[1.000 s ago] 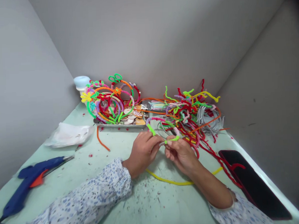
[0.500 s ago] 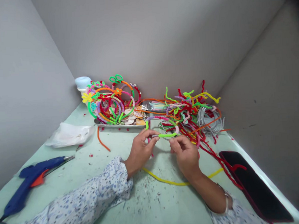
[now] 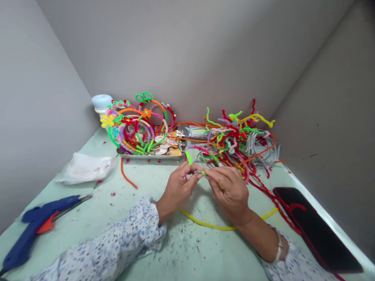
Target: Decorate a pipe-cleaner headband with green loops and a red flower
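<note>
A thin hoop wrapped in coloured pipe cleaner [image 3: 202,148], purple, pink and green, is held between my two hands. My left hand [image 3: 176,189] pinches a bare grey end of it between thumb and fingers. Close against it, my right hand [image 3: 229,193] pinches the bright green wrapping near that end. The other bright green end [image 3: 189,158] rises just above my left fingers. My right fingers hide part of the hoop's lower side. A yellow pipe cleaner [image 3: 207,226] lies on the table below my hands and passes under my right wrist.
A metal tray [image 3: 150,157] holds shells, with several decorated hoops [image 3: 145,113] over it. Loose pipe cleaners [image 3: 231,132] and a grey wire coil [image 3: 263,149] lie right. A blue glue gun [image 3: 37,224] and plastic bag [image 3: 86,167] are left; a phone [image 3: 324,229] lies far right.
My right hand has moved left along the hoop to meet my left fingertips, and now covers the green stretch that showed between the hands. My left hand keeps its pinch.
</note>
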Motion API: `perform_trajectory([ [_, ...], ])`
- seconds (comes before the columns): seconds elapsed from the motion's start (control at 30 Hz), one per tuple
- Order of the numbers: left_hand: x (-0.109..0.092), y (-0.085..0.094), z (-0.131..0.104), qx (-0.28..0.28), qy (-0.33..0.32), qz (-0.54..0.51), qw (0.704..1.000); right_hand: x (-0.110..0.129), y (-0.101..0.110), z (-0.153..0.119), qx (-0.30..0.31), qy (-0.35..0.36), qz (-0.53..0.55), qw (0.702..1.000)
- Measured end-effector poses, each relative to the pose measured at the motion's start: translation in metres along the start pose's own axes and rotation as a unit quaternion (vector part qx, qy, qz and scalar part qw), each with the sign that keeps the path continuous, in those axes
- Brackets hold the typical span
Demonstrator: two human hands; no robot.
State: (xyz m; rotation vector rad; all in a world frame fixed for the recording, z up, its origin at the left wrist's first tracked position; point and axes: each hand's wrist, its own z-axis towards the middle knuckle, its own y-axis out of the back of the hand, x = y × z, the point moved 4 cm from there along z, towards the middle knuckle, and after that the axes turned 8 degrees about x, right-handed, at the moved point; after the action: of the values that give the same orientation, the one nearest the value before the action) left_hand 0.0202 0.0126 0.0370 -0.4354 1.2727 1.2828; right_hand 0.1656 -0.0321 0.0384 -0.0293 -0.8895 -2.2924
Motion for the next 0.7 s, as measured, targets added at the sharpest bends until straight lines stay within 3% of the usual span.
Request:
perform_trajectory([
  [0.7,0.0070,-0.0006,-0.0007,-0.003,0.020,-0.011,1.000,0.0060,-0.0012,0.0028,0.030,0.005,0.002,1.000],
])
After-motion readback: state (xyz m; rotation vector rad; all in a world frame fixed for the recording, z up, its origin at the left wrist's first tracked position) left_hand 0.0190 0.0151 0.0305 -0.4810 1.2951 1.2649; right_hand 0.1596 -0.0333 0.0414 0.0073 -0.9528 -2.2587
